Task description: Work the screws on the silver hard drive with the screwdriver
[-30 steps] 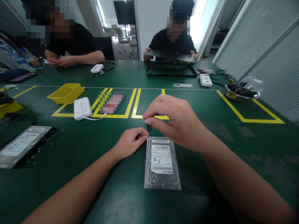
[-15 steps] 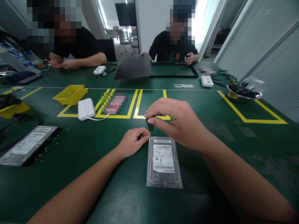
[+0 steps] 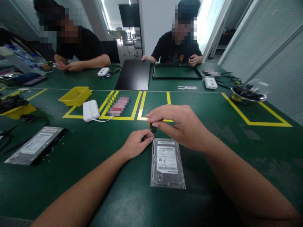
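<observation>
The hard drive (image 3: 167, 164) lies flat on the green table (image 3: 94, 176), label up, straight in front of me. My right hand (image 3: 182, 127) hovers over the drive's far left corner, its grip pinching the dark handle of a small screwdriver (image 3: 153, 128) that stands upright, tip down at that corner. My left hand (image 3: 137, 145) rests on the table just left of the same corner, its grip pressed together right beside the tip. I cannot tell whether a screw sits between those fingertips.

I judge that I am working the corner screw of the drive's lid. The next move calls for keeping the tip seated and upright, with light downward pressure while I twirl the handle and the left hand steadies it.
</observation>
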`<state>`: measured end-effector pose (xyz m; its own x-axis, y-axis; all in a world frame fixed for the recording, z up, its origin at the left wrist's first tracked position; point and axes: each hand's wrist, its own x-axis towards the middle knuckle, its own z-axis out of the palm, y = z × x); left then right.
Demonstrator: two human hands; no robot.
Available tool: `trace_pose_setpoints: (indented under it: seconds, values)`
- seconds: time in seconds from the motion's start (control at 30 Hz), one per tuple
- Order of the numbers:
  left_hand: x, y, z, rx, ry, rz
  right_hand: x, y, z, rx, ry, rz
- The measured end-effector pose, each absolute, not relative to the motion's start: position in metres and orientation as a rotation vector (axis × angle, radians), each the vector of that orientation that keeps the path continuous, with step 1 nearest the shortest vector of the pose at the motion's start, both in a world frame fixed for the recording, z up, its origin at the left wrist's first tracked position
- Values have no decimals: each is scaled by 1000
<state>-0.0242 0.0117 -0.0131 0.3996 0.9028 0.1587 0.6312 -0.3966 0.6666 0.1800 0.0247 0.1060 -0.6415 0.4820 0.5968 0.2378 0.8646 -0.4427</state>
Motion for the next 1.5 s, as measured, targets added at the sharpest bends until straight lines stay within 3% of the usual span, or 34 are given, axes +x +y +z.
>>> trace_pose_setpoints:
  seconds: [0.53,1.5]
  values:
    - [-24,10,-10,2160,1282,698,176,20,106,-550,-2242,294]
    - [-26,11,-14,2154,1264,737,175,17,105,-515,-2264,348]
